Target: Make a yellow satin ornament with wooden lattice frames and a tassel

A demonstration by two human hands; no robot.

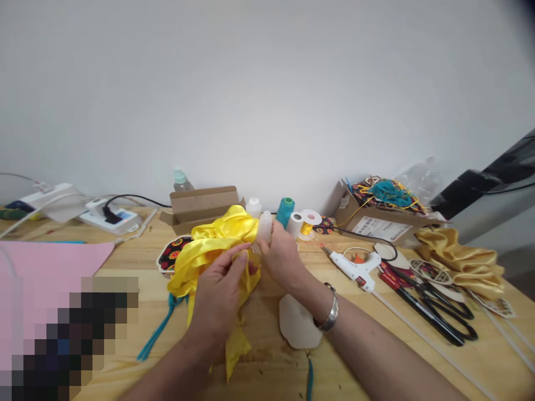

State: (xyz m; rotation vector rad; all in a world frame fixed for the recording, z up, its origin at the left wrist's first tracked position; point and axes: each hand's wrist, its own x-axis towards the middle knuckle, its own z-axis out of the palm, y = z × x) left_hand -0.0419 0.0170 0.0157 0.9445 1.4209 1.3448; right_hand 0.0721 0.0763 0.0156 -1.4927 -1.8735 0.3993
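Shiny yellow satin fabric (217, 236) lies bunched in loose folds at the middle of the table. My left hand (219, 284) pinches its near right edge between thumb and fingertips. Just to the right, my right hand (280, 256) is closed around a small translucent white squeeze bottle (264, 225), whose lower end is hidden by my fingers beside the cloth. A dark flower-patterned piece (171, 255) with a pale rim shows partly from under the satin, near a teal tassel (161, 328). Below my right wrist rests a cream rounded piece (297, 323) with a teal cord.
Behind my hands stand a white bottle (253, 207), a teal thread cone (285, 211) and white spools (295, 223). Cardboard boxes (204, 203) line the wall. On the right lie a white glue gun (355, 267), black-handled scissors (451, 306) and gold fabric (463, 262). Pink sheeting (50, 259) covers the left.
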